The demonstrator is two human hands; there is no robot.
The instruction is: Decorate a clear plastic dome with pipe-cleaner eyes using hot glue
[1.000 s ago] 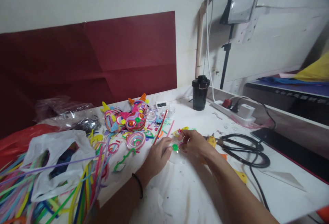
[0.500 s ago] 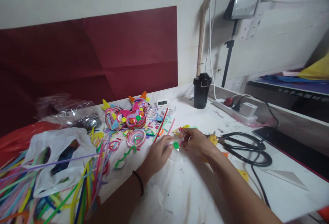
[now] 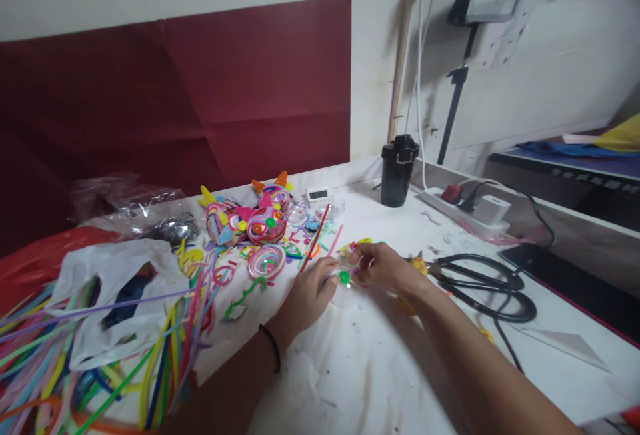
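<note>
My left hand (image 3: pixel 310 294) is closed on the left side of a clear plastic dome (image 3: pixel 347 298), low over the white table. A small green disc (image 3: pixel 345 278) shows on the dome between my hands. On the dome's right side, my right hand (image 3: pixel 384 267) has thumb and fingers pinched together close to the disc. Whatever is between those fingertips is too small and covered to make out. Just behind my hands lie yellow and pink pieces (image 3: pixel 359 244). A red stick (image 3: pixel 315 238) and a pink strip (image 3: pixel 334 242) rest beyond my left hand.
Black-handled scissors (image 3: pixel 480 285) lie to the right, near a dark phone-like slab (image 3: pixel 575 292) and a power strip (image 3: pixel 467 215). A black cup (image 3: pixel 399 172) stands at the back. Decorated balls (image 3: pixel 265 222) and a pile of colourful pipe cleaners (image 3: pixel 155 368) occupy the left.
The camera view has turned slightly, so the background sits a little differently. Both hands keep nearly the same pose on the dome, with only a slight shift of the right fingers.
</note>
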